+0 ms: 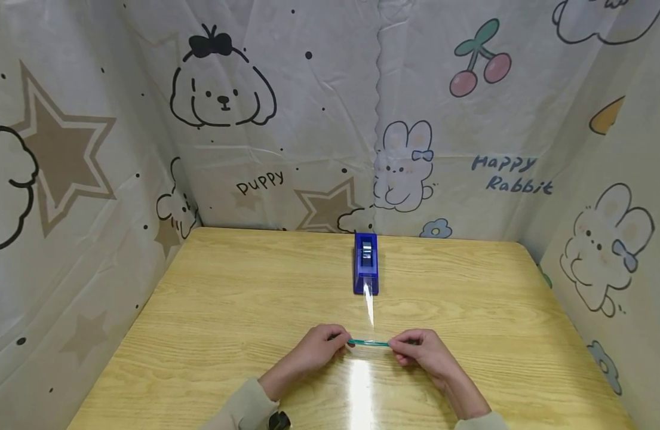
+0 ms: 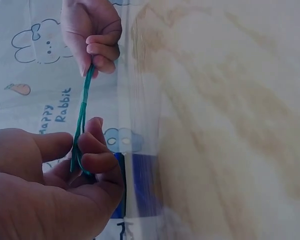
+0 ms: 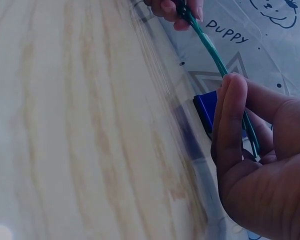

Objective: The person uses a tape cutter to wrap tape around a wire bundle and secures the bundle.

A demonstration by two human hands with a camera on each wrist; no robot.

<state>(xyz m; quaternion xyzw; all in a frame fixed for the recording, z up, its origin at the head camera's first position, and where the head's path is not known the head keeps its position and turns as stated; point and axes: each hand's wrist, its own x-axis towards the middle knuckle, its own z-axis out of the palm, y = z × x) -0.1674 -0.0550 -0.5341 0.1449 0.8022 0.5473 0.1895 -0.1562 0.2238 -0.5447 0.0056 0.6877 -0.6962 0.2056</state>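
A thin bundle of green strands [image 1: 370, 343] stretches level between both hands, above the table. My left hand [image 1: 320, 349] pinches one end between thumb and fingers; in the left wrist view a loose strand end hangs by the fingertips. The other end is pinched by my right hand [image 1: 427, 355], and strand tips stick out past its fingers in the right wrist view. A clear, shiny band [image 2: 85, 95] crosses the bundle's middle. Beyond the hands stands a blue tape dispenser [image 1: 366, 263]. From its front a clear strip [image 1: 369, 304] narrows towards the bundle; whether they join, I cannot tell.
The wood-grain table [image 1: 243, 286] reflects a bright light patch [image 1: 360, 388] nearest me. Printed cloth [image 1: 319, 89] hangs behind it and along both sides. A dark round object [image 1: 279, 420] sits by the left sleeve.
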